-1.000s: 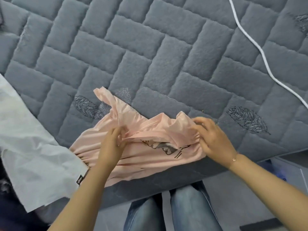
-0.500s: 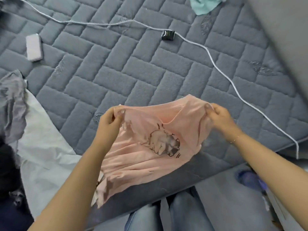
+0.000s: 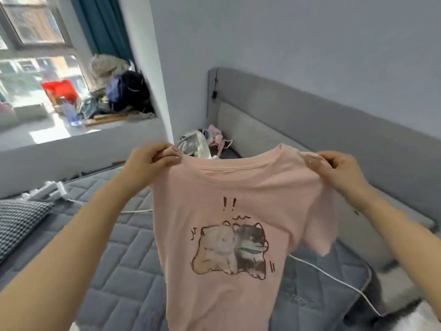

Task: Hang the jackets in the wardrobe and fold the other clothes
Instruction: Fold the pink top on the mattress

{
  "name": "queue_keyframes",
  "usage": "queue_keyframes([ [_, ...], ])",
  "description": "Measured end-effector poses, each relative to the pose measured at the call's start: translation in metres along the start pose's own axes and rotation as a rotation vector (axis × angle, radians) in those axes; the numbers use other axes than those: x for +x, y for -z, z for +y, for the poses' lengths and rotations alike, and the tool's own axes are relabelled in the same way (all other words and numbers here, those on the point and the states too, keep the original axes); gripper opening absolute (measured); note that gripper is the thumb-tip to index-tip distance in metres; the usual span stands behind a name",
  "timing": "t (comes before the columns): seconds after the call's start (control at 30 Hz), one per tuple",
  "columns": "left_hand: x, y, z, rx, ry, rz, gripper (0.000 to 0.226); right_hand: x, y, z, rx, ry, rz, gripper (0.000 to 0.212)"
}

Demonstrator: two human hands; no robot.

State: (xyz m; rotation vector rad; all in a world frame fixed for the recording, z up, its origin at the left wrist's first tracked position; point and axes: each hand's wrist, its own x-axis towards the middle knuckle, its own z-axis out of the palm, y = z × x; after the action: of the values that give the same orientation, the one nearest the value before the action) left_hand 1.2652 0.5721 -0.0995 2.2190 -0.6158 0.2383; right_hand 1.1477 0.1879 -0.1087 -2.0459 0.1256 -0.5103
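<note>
A pink T-shirt (image 3: pixel 224 295) with a print of two cartoon dogs hangs in the air in front of me, print side facing me, above the grey quilted bed (image 3: pixel 119 271). My left hand (image 3: pixel 152 161) pinches its left shoulder. My right hand (image 3: pixel 338 168) pinches its right shoulder, and the right sleeve dangles below that hand. The shirt's lower hem runs out of the bottom of the view.
A small heap of clothes (image 3: pixel 205 143) lies at the head of the bed by the grey headboard (image 3: pixel 310 120). A white cable (image 3: pixel 334 278) crosses the mattress. A checked pillow (image 3: pixel 19 220) sits at the left. More clothes and bags (image 3: pixel 119 91) pile on the window sill.
Both hands have lifted the pink T-shirt off the bed edge and spread it by the shoulders. My view has swung up from the mattress to the headboard and window.
</note>
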Motion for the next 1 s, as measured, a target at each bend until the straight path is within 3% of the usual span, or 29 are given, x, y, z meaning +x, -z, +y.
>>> queue_keyframes([
  [0.07,0.016,0.027,0.020,0.025,0.017,-0.112,0.010,0.008,0.030,-0.039,-0.058,0.059,-0.011,0.017],
  [0.13,0.023,0.042,0.030,0.080,0.116,-0.272,0.034,0.013,0.050,-0.067,-0.101,0.118,-0.016,0.020],
  [0.23,0.014,0.044,0.030,0.133,0.194,-0.447,0.045,0.023,0.060,-0.085,-0.258,0.197,0.028,0.025],
  [0.37,-0.017,0.044,0.035,-0.082,0.150,-0.468,0.028,0.034,0.055,-0.092,-0.492,0.199,0.165,0.016],
  [0.47,-0.040,0.054,0.039,-0.258,0.136,-0.463,0.020,0.046,0.039,-0.086,-0.581,0.095,0.067,0.040],
  [0.53,-0.055,0.062,0.035,-0.313,0.137,-0.436,0.023,0.052,0.017,-0.085,-0.527,0.044,-0.001,0.041],
  [0.63,-0.080,0.073,0.019,-0.230,0.153,-0.316,0.019,0.057,-0.028,-0.078,-0.402,0.002,-0.040,0.028],
  [0.73,-0.115,0.084,-0.002,-0.169,0.215,-0.206,0.017,0.059,-0.089,-0.069,-0.121,-0.106,-0.090,0.019],
  [0.83,-0.152,0.103,-0.015,-0.191,0.283,-0.107,0.017,0.060,-0.160,-0.070,0.167,-0.214,-0.263,0.021],
  [1.0,-0.191,0.113,0.012,-0.241,0.275,-0.150,0.019,0.057,-0.249,-0.082,0.464,-0.311,-0.465,0.020],
])
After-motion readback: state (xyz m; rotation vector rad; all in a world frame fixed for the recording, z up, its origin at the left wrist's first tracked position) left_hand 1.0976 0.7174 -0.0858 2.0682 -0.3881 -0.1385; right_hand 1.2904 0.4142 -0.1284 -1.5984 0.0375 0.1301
